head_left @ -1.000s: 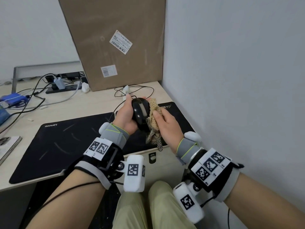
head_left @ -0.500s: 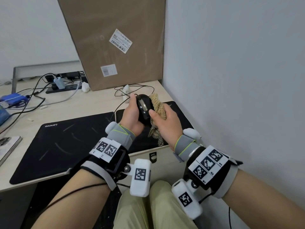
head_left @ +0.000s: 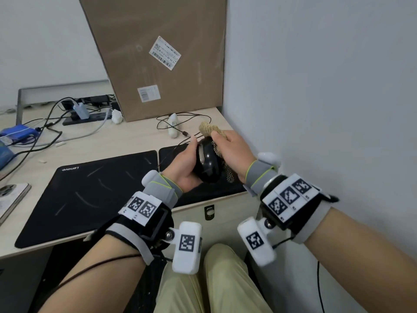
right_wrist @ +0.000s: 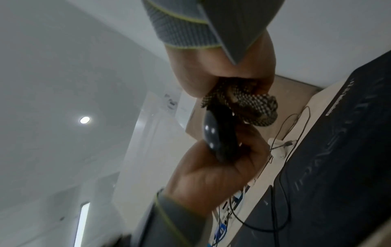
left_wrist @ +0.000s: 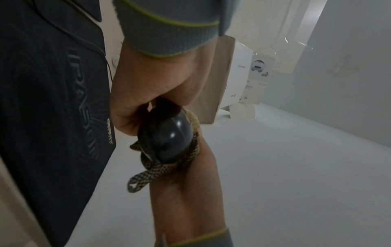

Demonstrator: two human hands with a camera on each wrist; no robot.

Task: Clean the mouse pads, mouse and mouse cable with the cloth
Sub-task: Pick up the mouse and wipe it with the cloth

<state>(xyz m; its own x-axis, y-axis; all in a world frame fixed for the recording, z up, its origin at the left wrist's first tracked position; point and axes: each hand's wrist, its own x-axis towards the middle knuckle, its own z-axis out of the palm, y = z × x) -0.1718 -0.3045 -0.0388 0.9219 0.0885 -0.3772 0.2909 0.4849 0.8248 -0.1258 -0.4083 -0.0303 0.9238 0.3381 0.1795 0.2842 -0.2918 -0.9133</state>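
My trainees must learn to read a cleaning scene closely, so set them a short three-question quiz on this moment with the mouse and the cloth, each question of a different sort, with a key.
1. True or false: the mouse lies flat on the small mouse pad.
2. Which hand grips the cloth? A. left hand B. right hand C. neither
3. Fill in: the word printed on the large mouse pad is ____.

Key
1. False: the left hand holds it lifted above the pad.
2. B: the right hand presses the cloth against the mouse.
3. Lenovo.
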